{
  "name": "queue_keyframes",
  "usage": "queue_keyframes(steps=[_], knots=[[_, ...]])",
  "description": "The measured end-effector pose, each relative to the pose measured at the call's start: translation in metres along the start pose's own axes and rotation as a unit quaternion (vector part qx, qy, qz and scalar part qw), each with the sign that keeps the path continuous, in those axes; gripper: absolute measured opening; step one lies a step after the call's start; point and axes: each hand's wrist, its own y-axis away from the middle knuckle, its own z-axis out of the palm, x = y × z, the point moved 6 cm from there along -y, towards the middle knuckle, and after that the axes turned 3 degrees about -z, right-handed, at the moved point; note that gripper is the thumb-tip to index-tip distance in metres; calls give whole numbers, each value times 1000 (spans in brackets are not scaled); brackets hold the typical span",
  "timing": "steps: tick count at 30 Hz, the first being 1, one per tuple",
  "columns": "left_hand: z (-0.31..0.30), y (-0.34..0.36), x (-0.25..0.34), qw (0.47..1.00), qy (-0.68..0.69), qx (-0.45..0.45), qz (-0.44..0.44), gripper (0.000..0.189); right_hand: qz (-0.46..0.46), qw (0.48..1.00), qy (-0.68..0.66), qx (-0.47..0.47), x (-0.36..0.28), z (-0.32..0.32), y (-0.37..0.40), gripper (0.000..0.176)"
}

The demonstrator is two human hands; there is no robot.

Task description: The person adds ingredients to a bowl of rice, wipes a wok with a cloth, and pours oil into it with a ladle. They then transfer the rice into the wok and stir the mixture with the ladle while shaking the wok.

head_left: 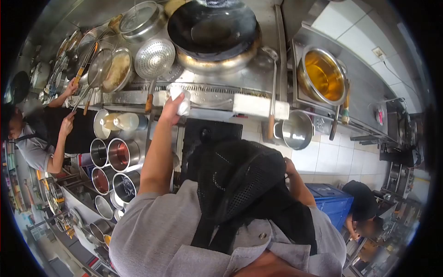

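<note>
Steel kitchen counters filled my view, with a long stove (221, 90) running across the far side and white wall tiles to the right. Biggest on it was a dark wok (212, 27), far and central. A pot of golden oil (323, 76) sat to the right of it and a perforated strainer (154, 57) to the left. A cluster of round tins (122, 154) stood near left. A co-worker (32, 143) leaned in at the far left edge, and another person (362, 207) crouched near right beside a blue crate (330, 196).

My left hand (170, 111) was clenched around a white cloth (181, 99), pressing it against the stove's front ledge just below the strainer's handle. My right hand was hidden behind the black mesh apron (240, 184) on my chest, so I could not tell its state.

I judged this to be the wiping of the ledge. Carrying on would call for firm pressure and a sideways sweep, clear of the hanging handles.
</note>
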Motion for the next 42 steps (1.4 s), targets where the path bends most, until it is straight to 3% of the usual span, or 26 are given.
queue_keyframes(steps=[1, 2, 3, 5, 6, 8, 9, 13, 15, 18, 19, 21, 23, 24, 25, 27, 28, 30, 31, 33, 35, 37, 38, 39, 41, 42], knots=[[7, -17, 15, 1000, 10, -8, 11, 43, -223, 961, 165, -13, 6, -1, -6, 31], [9, -40, 23, 1000, -1, -7, 6, 48, -59, 994, 90, 14, -8, -6, -6, 31], [21, -50, 35, 1000, 0, -14, 10, 48, 107, 993, 8, 41, -13, -9, 1, 32], [41, -68, 55, 997, 8, 82, -5, 39, 160, 981, -76, 78, -34, -11, 5, 33], [46, -90, 52, 998, 9, 57, -19, 45, 200, 972, -64, 105, -49, -11, 8, 32], [64, -126, 52, 997, 20, 29, -66, 58, 197, 971, -60, 120, -92, -4, 11, 32], [73, -146, 46, 994, 57, -24, -92, 56, 198, 971, -53, 126, -108, 1, 12, 31], [108, -168, 53, 988, 88, 43, -124, 48, 157, 978, -31, 133, -159, 42, 20, 33], [106, -170, 57, 976, 123, 0, -180, 43, 124, 986, 51, 94, -195, 65, 35, 34], [105, -192, 49, 973, 94, -36, -208, 33, 108, 991, -38, 64, -120, 98, 42, 33], [106, -198, 43, 977, 94, 20, -191, 25, 101, 992, -65, 32, -92, 106, 47, 32], [121, -207, 25, 977, 105, 22, -187, 21, 89, 992, -91, -1, -89, 116, 55, 32], [146, -192, 21, 972, 123, 44, -197, 20, 206, 974, -64, 71, -90, 102, 66, 31], [158, -182, 19, 969, 148, 38, -195, 21, 203, 974, -61, 75, -88, 92, 65, 31], [167, -174, 17, 966, 177, 1, -191, 22, 70, 994, 59, 62, -91, 77, 59, 32], [178, -139, 35, 959, 189, 7, -213, 23, -197, 939, 282, 28, -97, 80, 63, 33], [179, -123, 46, 960, 182, 5, -213, 23, -196, 940, 276, 32, -110, 85, 66, 33], [174, -95, 58, 959, 162, 38, -230, 24, 29, 992, 25, 117, -107, 67, 68, 36], [170, -92, 60, 960, 170, 20, -223, 24, 30, 992, 18, 121, -117, 68, 71, 36], [159, -86, 71, 964, 158, 33, -213, 25, 157, 958, -163, 174, -109, 73, 83, 37], [148, -82, 85, 970, 141, 35, -196, 24, 135, 971, -115, 160, -99, 80, 88, 37], [132, -81, 97, 976, 114, 46, -179, 24, 176, 955, -205, 122, -66, 91, 93, 36], [126, -79, 103, 979, 88, 62, -171, 25, 138, 977, -115, 118, -65, 92, 100, 34], [120, -74, 111, 981, 61, 80, -163, 25, 135, 977, -118, 115, -56, 91, 98, 34], [114, -63, 124, 984, 27, 97, -143, 24, 263, 946, -158, 105, -11, 97, 99, 34], [112, -63, 124, 986, 23, 103, -129, 24, 263, 957, -90, 83, -9, 90, 98, 34]])
